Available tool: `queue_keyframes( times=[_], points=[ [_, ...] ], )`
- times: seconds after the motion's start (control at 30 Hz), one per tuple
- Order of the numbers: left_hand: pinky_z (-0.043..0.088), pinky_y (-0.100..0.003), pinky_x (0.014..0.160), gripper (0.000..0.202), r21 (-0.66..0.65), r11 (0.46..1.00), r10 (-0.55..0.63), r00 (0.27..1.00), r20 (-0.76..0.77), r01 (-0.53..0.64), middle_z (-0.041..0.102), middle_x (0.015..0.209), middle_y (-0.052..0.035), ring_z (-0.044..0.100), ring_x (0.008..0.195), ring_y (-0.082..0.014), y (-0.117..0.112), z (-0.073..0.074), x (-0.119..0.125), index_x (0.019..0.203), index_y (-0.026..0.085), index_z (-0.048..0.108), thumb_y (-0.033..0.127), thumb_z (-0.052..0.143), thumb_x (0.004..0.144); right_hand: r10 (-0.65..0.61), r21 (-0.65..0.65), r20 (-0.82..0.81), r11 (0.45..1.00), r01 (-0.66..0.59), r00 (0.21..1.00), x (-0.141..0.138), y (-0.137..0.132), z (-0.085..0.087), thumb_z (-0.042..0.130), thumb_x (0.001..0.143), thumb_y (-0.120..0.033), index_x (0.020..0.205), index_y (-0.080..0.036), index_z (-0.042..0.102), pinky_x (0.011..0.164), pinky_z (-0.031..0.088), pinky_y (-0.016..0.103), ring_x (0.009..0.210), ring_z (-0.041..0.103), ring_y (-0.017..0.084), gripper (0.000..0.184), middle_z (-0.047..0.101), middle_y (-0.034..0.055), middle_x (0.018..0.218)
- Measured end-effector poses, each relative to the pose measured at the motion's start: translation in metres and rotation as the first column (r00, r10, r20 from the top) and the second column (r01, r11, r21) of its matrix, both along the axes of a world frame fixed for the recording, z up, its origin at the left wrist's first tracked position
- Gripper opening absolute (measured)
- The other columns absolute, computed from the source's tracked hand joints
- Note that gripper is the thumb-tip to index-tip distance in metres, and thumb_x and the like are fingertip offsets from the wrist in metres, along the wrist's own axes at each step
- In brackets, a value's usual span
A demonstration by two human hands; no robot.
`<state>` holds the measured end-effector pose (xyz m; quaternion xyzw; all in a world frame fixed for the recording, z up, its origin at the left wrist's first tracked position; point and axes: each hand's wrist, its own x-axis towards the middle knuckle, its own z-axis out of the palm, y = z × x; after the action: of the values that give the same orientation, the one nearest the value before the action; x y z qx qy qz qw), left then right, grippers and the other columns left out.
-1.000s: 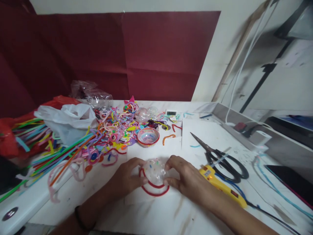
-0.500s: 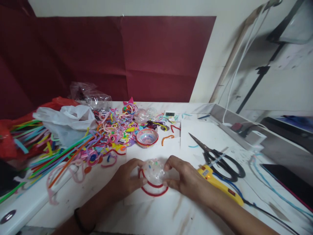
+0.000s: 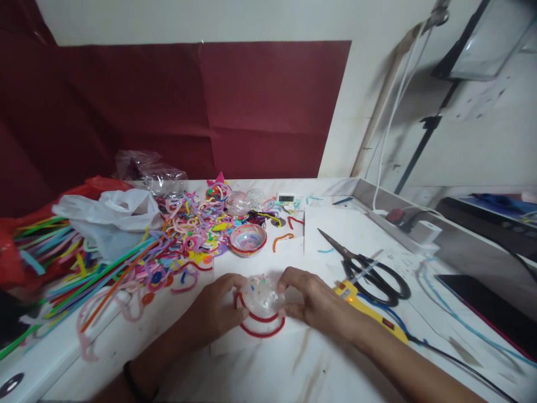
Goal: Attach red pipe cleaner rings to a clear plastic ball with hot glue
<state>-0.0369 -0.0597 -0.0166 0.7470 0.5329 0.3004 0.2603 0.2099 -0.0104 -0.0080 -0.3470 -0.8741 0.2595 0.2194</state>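
Note:
A clear plastic dome [image 3: 260, 295] speckled with coloured bits sits on white paper [image 3: 251, 341] near the table's front. My left hand [image 3: 218, 309] grips its left side with curled fingers, and my right hand [image 3: 312, 302] pinches its right side. A red pipe cleaner [image 3: 262, 330] curves round the dome's base, its loop showing in front between my hands.
Black scissors [image 3: 369, 268] and a yellow glue gun [image 3: 369, 316] with its cord lie to the right. A striped small bowl [image 3: 247, 239] stands behind. A heap of coloured pipe cleaners [image 3: 126, 257], a white bag [image 3: 111, 215] and a red bag [image 3: 12, 246] fill the left.
Both hands stay on the dome and red loop. The head camera has tilted up and turned a little, shifting everything slightly left in view.

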Motion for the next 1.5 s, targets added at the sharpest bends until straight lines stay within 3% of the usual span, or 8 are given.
queue_keyframes(
  times=[0.27, 0.43, 0.6, 0.7, 0.87, 1.1, 1.33, 1.5],
  points=[
    [0.047, -0.034, 0.089, 0.036, -0.057, 0.998, 0.013, 1.000, -0.008, -0.013, 0.071, 0.105, -0.0042, 0.065, 0.096, -0.0245, 0.001, 0.005, 0.002, 0.105, 0.021, 0.062, 0.033, 0.066, 0.072, 0.014, 0.008, -0.010, 1.000, -0.014, 1.000, 0.000, 0.001, 0.001, 0.076, 0.077, -0.020, 0.094, -0.021, 0.059, 0.079, 0.046, 0.033, 0.090, 0.061, 0.022, 0.024, 0.066, 0.0028, 0.095],
    [0.049, -0.036, 0.090, 0.050, -0.054, 0.997, 0.062, 0.998, -0.001, -0.062, 0.067, 0.115, -0.0076, 0.063, 0.105, -0.0265, 0.000, 0.003, 0.003, 0.115, 0.020, 0.054, 0.029, 0.068, 0.068, 0.021, -0.016, -0.027, 1.000, -0.021, 0.999, 0.006, 0.002, 0.004, 0.077, 0.077, -0.019, 0.096, -0.020, 0.061, 0.073, 0.047, 0.028, 0.083, 0.062, 0.018, 0.025, 0.067, 0.0016, 0.091],
    [0.047, -0.039, 0.097, 0.059, 0.074, 0.992, -0.094, 0.994, -0.051, 0.098, 0.061, 0.126, -0.0106, 0.058, 0.114, -0.0292, 0.001, 0.002, 0.005, 0.123, 0.021, 0.051, 0.041, 0.072, 0.072, 0.004, -0.003, -0.015, 1.000, -0.004, 1.000, 0.006, 0.001, 0.002, 0.077, 0.075, -0.016, 0.098, -0.020, 0.062, 0.079, 0.047, 0.033, 0.089, 0.062, 0.021, 0.028, 0.067, 0.0028, 0.096],
    [0.043, -0.043, 0.102, 0.066, 0.090, 0.989, -0.112, 0.990, -0.088, 0.120, 0.058, 0.132, -0.0106, 0.055, 0.120, -0.0313, 0.004, 0.001, 0.008, 0.128, 0.023, 0.050, 0.046, 0.074, 0.071, 0.000, 0.011, -0.001, 1.000, 0.000, 1.000, 0.004, 0.000, 0.003, 0.077, 0.073, -0.012, 0.097, -0.020, 0.062, 0.082, 0.046, 0.035, 0.093, 0.061, 0.022, 0.029, 0.067, 0.0032, 0.099],
    [0.045, -0.041, 0.100, 0.060, 0.096, 0.988, -0.109, 0.987, -0.120, 0.121, 0.062, 0.126, -0.0083, 0.057, 0.115, -0.0292, 0.007, -0.001, 0.016, 0.125, 0.022, 0.052, 0.039, 0.073, 0.072, -0.002, 0.027, 0.011, 1.000, 0.002, 1.000, 0.002, 0.000, 0.002, 0.077, 0.072, -0.010, 0.096, -0.020, 0.063, 0.081, 0.045, 0.032, 0.092, 0.061, 0.021, 0.029, 0.068, 0.0032, 0.098],
    [0.048, -0.040, 0.094, 0.052, 0.032, 0.996, -0.079, 0.989, -0.127, 0.083, 0.063, 0.119, -0.0088, 0.060, 0.108, -0.0281, 0.005, 0.013, 0.024, 0.119, 0.019, 0.054, 0.032, 0.071, 0.072, -0.016, 0.039, 0.002, 0.999, 0.016, 1.000, 0.002, 0.000, 0.005, 0.079, 0.073, -0.012, 0.095, -0.021, 0.064, 0.079, 0.045, 0.031, 0.092, 0.062, 0.022, 0.028, 0.069, 0.0028, 0.097],
    [0.032, -0.053, 0.112, 0.080, -0.041, 0.999, -0.029, 0.933, -0.357, 0.016, 0.044, 0.146, -0.0204, 0.040, 0.135, -0.0377, 0.006, 0.021, 0.039, 0.137, 0.013, 0.042, 0.050, 0.069, 0.071, -0.152, 0.090, -0.052, 0.984, 0.156, 0.987, 0.039, -0.014, 0.009, 0.065, 0.082, -0.011, 0.097, -0.020, 0.060, 0.081, 0.045, 0.037, 0.093, 0.060, 0.024, 0.019, 0.066, 0.0049, 0.097],
    [0.043, -0.048, 0.104, 0.060, -0.061, 0.996, -0.082, 0.889, -0.450, 0.062, 0.059, 0.130, -0.0168, 0.055, 0.120, -0.0342, 0.010, 0.030, 0.054, 0.128, 0.016, 0.053, 0.037, 0.065, 0.073, -0.248, 0.196, 0.057, 0.952, 0.233, 0.967, 0.078, -0.031, -0.002, 0.050, 0.088, -0.016, 0.089, -0.019, 0.059, 0.070, 0.050, 0.037, 0.079, 0.061, 0.022, 0.009, 0.063, 0.0057, 0.087]
  ],
)
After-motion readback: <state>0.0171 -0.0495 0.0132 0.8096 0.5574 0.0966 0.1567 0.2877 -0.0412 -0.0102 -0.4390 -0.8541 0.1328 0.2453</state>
